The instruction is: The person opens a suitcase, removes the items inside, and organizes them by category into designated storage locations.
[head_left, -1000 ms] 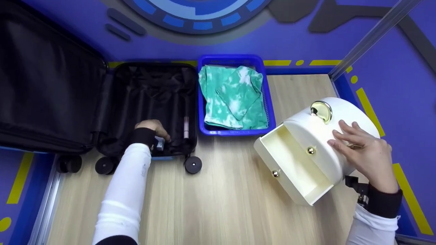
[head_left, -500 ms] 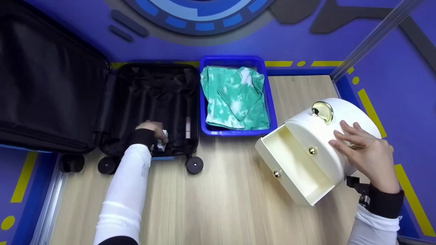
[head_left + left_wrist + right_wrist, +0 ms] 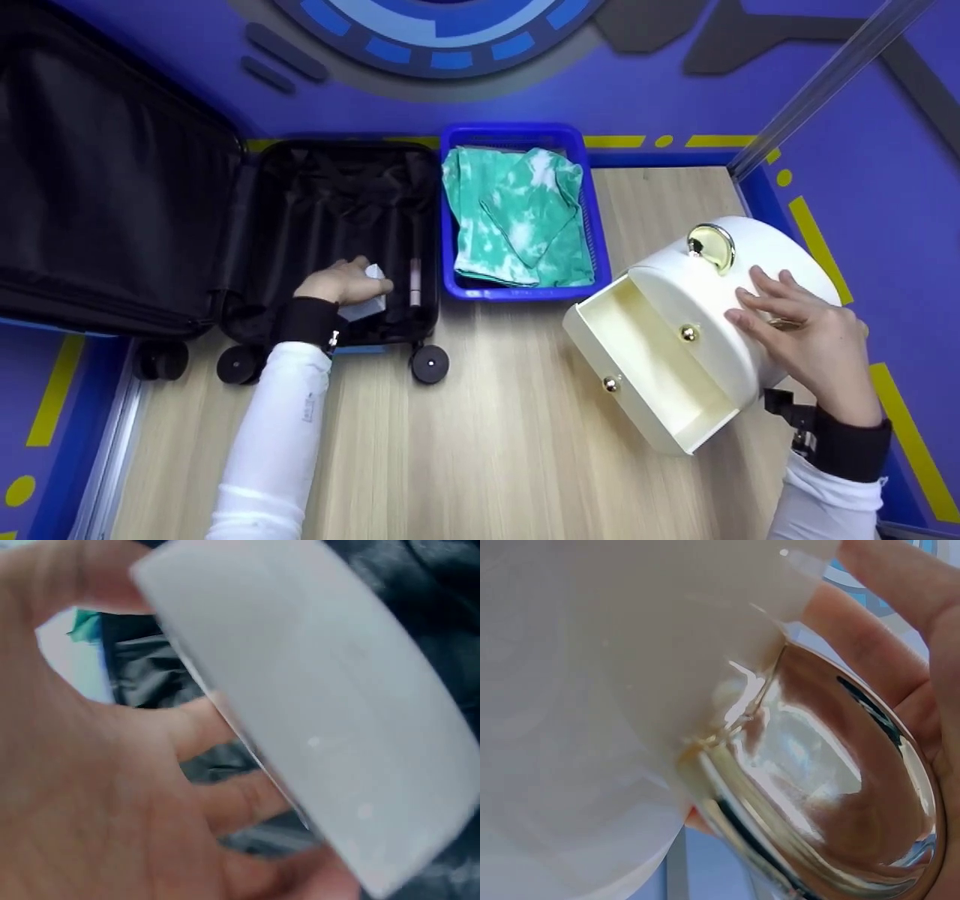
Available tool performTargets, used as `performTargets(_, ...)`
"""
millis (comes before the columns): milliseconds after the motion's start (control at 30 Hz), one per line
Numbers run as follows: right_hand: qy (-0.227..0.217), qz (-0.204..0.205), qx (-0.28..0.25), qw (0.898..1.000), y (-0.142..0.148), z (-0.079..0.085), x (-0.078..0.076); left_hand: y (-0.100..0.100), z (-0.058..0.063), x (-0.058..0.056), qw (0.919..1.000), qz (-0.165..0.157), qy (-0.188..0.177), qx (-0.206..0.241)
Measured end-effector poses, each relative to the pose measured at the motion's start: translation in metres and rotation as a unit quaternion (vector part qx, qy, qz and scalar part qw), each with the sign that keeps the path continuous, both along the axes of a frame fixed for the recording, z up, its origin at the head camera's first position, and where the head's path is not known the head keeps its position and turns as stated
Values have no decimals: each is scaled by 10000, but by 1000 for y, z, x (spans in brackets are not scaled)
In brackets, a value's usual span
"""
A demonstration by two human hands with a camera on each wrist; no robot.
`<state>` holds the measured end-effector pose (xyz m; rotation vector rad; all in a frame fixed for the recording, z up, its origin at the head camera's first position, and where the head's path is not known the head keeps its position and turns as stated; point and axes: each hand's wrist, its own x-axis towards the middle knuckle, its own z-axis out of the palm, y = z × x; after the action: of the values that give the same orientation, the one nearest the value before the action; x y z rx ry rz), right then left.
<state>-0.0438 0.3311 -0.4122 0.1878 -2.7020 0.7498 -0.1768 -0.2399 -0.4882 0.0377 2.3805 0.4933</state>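
Note:
My left hand holds a small pale, box-like object over the near part of the open black suitcase. The left wrist view shows this object as a smooth whitish slab, blurred, with thumb and fingers around its edge. On the right, my right hand rests on the rounded side of a white drawer box with relaxed fingers. One drawer is pulled out and bare inside. Beside that hand a shiny gold handle fills much of the right wrist view.
A slim pink tube lies along the suitcase's right side. Between suitcase and drawer box stands a blue basket with folded green-and-white cloth. The suitcase lid stands open at left; a wall closes the back.
My left hand has turned, and the pale object has come up from low in the suitcase, tilting and showing more of its face. My right hand and the drawer box look unmoved.

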Motion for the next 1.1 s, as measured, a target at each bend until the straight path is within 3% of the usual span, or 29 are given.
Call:
performTargets(133,-14,-3,-27,10000,2,0,1,5,12,4,9960,44,581,682)
performTargets(233,30,11,-9,10000,3,1,2,13,21,8,9863,82,1071,1253)
performTargets(333,87,23,53,9999,3,0,3,24,27,12,9689,33,1501,1965)
performTargets(467,32,1,51,10000,3,1,3,45,32,20,9386,-157,2016,2797)
performTargets(700,2,36,-10,10000,3,0,2,94,42,37,8995,-667,2739,3337)
performTargets(933,-25,83,-81,9999,1,0,1,154,40,46,8548,-1250,3016,4035)
performTargets(1100,-92,59,-138,9998,0,1,-1,196,40,54,8404,-1636,2984,4218)
